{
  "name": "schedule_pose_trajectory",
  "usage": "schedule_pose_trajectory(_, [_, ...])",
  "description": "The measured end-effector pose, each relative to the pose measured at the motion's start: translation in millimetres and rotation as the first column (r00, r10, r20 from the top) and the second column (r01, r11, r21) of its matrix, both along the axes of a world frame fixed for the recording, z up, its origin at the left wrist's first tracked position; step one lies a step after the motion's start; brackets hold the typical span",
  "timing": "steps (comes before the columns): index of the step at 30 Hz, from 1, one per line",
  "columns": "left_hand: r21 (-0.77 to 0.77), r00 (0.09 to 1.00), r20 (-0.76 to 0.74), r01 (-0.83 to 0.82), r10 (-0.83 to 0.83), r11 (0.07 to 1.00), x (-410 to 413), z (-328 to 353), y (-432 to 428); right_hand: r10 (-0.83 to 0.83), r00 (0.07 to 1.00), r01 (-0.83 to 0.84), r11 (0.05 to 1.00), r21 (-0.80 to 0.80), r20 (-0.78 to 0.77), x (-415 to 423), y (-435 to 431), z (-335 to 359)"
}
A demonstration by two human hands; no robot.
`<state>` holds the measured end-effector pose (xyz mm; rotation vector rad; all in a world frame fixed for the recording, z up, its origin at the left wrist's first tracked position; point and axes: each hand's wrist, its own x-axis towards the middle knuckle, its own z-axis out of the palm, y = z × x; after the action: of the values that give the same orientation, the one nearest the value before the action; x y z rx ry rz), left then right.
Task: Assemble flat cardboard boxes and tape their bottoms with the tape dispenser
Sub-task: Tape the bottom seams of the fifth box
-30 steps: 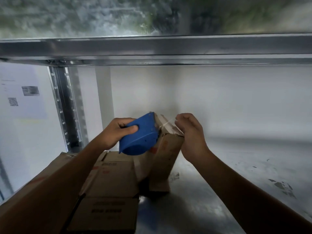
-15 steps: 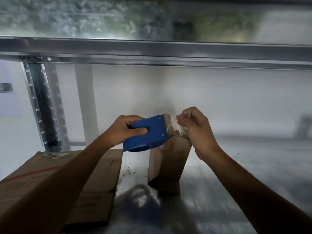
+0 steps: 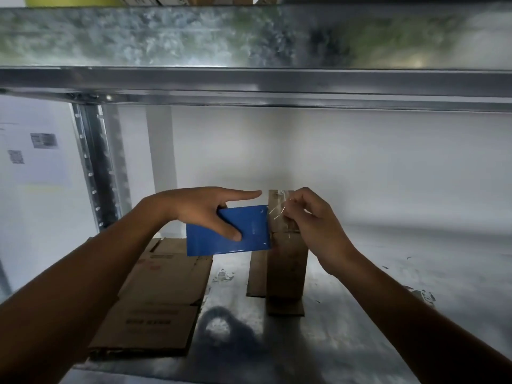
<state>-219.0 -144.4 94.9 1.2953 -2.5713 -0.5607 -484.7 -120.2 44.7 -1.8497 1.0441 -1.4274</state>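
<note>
Change: the left hand (image 3: 199, 209) has straightened its forefinger (image 3: 243, 194) toward the top of the box (image 3: 286, 267); half a second ago every finger was wrapped on the tape dispenser (image 3: 249, 234), which now turns its flat blue side to the camera
Left hand: thumb across the dispenser's face, other fingers behind it, clamped on it; forefinger free, tip just short of the box top
Right hand (image 3: 313, 220): fingertips pinched together on the loose end of the tape (image 3: 278, 209) at the box's upper edge
Box position: upright on the metal shelf (image 3: 360, 314), between the two hands, dispenser against its upper left side
Box handling: judged light and thin-walled, likely to tip or slide under tape pull; steady it at the top edge or corners, not mid-panel
Tape handling: thin, clear and sticky, creases easily; hold by the end only and keep it taut
Surroundings: flat cardboard (image 3: 163, 295) stacked near the box on its left; post (image 3: 97, 167) at rear left; printed sheets on the far-left wall
Obstruction: upper beam (image 3: 249, 81) overhead limits lift; the stack limits dispenser travel leftward
</note>
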Motion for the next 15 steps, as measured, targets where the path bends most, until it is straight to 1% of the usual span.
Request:
schedule_pose_trajectory(3, [0.040,0.998,0.069,0.012,-0.015,0.999,-9.3,12.3,1.1,0.015,1.000,-0.015,1.000,0.006,-0.004,4.2,0.4,0.4])
schedule_pose_trajectory(7, [0.135,0.995,0.096,0.010,-0.023,0.991,-17.9,14.1,0.5,0.065,0.996,-0.067,0.997,0.029,0.061,2.6,0.4,1.6])
schedule_pose_trajectory(10, [0.168,0.996,0.085,0.020,-0.035,0.986,-22.6,6.9,-0.9,0.029,0.999,-0.029,1.000,0.012,0.025,1.9,0.3,0.9])
schedule_pose_trajectory(12, [0.184,0.997,0.067,0.014,-0.027,0.983,-22.1,4.2,-0.6,-0.011,0.998,0.009,0.999,0.032,0.056,2.0,-0.5,1.1])
schedule_pose_trajectory(15, [0.209,0.998,0.065,0.002,-0.016,0.978,-19.1,2.1,-1.5,-0.024,0.993,0.012,0.995,0.101,0.115,1.2,-1.2,1.9])
